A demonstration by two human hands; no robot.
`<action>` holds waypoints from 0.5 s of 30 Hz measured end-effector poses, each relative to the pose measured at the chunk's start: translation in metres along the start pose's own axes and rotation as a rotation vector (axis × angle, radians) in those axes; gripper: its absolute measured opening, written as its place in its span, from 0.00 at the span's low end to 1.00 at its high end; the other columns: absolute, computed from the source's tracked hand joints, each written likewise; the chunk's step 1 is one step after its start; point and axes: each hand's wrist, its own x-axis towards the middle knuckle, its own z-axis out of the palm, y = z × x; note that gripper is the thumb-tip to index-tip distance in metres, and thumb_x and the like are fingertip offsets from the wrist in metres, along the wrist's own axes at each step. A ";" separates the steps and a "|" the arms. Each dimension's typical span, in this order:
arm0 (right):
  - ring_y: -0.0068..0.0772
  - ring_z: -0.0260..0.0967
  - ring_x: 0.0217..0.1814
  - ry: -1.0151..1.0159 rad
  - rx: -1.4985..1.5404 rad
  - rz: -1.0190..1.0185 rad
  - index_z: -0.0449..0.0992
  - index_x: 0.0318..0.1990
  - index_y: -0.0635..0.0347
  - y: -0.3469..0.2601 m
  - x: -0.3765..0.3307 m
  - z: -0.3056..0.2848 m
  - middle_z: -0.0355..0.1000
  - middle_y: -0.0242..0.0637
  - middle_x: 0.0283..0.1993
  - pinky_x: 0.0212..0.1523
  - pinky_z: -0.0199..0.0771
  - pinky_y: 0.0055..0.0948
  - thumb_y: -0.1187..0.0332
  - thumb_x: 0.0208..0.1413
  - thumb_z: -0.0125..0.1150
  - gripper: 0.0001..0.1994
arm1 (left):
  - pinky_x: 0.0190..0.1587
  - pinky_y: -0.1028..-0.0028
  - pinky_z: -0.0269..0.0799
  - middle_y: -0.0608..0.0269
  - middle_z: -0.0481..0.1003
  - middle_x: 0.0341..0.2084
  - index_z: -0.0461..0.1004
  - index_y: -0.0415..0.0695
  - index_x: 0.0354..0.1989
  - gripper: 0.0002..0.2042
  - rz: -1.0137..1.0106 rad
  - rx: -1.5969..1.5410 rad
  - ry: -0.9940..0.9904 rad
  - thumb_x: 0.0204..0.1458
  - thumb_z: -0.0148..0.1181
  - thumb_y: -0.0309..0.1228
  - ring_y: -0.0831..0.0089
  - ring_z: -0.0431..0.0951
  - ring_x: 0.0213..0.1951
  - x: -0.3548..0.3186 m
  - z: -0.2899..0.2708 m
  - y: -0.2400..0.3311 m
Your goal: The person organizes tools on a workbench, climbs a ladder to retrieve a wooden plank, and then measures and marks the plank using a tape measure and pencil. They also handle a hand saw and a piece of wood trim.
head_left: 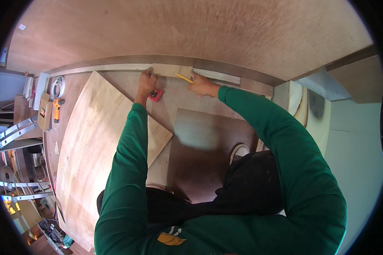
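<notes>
A short, pale wood piece (171, 70) lies along the base of the large upright wood panel (191, 29). My left hand (147, 84) is closed on its left end with bent fingers. At its other end is my right hand (203, 86), holding a yellow pencil (184, 78) that points left across the front edge of the piece. Part of the right hand's fingers is hidden, and I cannot tell whether they also grip the wood. A red tape measure (155, 95) sits just beside my left wrist.
A large light plywood sheet (93, 131) lies to my left, a dark brown board (204, 148) before my legs. Farther left are an orange power tool (57, 109), a roll of white tape (57, 87), a cardboard box (44, 111) and a metal ladder (15, 134).
</notes>
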 end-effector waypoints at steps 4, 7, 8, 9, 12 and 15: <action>0.56 0.77 0.61 0.285 -0.204 -0.221 0.49 0.77 0.76 0.047 0.009 0.005 0.71 0.70 0.63 0.60 0.78 0.44 0.59 0.61 0.61 0.44 | 0.67 0.65 0.69 0.39 0.71 0.65 0.57 0.30 0.75 0.42 -0.083 -0.102 0.123 0.58 0.71 0.38 0.55 0.75 0.64 -0.023 0.005 0.019; 0.59 0.70 0.70 0.260 -0.157 -0.231 0.53 0.76 0.75 0.040 -0.030 0.009 0.71 0.70 0.63 0.67 0.70 0.43 0.57 0.66 0.58 0.39 | 0.69 0.60 0.67 0.31 0.65 0.69 0.52 0.30 0.77 0.52 -0.187 -0.025 -0.203 0.49 0.75 0.43 0.45 0.70 0.69 -0.069 -0.017 0.023; 0.57 0.72 0.67 0.265 -0.092 -0.258 0.56 0.74 0.73 0.047 -0.034 0.017 0.74 0.67 0.61 0.65 0.71 0.42 0.57 0.67 0.57 0.36 | 0.68 0.59 0.68 0.34 0.70 0.66 0.59 0.32 0.74 0.52 -0.064 0.333 -0.103 0.42 0.80 0.45 0.45 0.73 0.65 -0.082 -0.009 0.016; 0.54 0.74 0.64 0.271 -0.027 -0.285 0.60 0.73 0.72 0.055 -0.037 0.029 0.76 0.63 0.58 0.63 0.72 0.41 0.57 0.69 0.56 0.33 | 0.66 0.59 0.70 0.39 0.71 0.65 0.61 0.34 0.73 0.51 0.007 0.450 -0.120 0.42 0.80 0.47 0.47 0.74 0.64 -0.089 -0.006 0.010; 0.42 0.76 0.53 0.190 0.264 -0.240 0.69 0.67 0.69 0.067 -0.088 0.060 0.79 0.50 0.50 0.58 0.75 0.36 0.60 0.73 0.53 0.24 | 0.58 0.59 0.76 0.51 0.76 0.60 0.67 0.38 0.67 0.47 0.109 0.654 -0.166 0.43 0.81 0.51 0.53 0.78 0.58 -0.100 -0.001 -0.004; 0.30 0.73 0.45 0.141 0.367 -0.316 0.74 0.64 0.65 0.080 -0.129 0.056 0.77 0.38 0.42 0.50 0.76 0.32 0.62 0.74 0.51 0.19 | 0.49 0.64 0.78 0.62 0.78 0.50 0.72 0.43 0.59 0.38 -0.082 0.413 -0.331 0.45 0.80 0.53 0.62 0.80 0.48 -0.115 0.004 0.011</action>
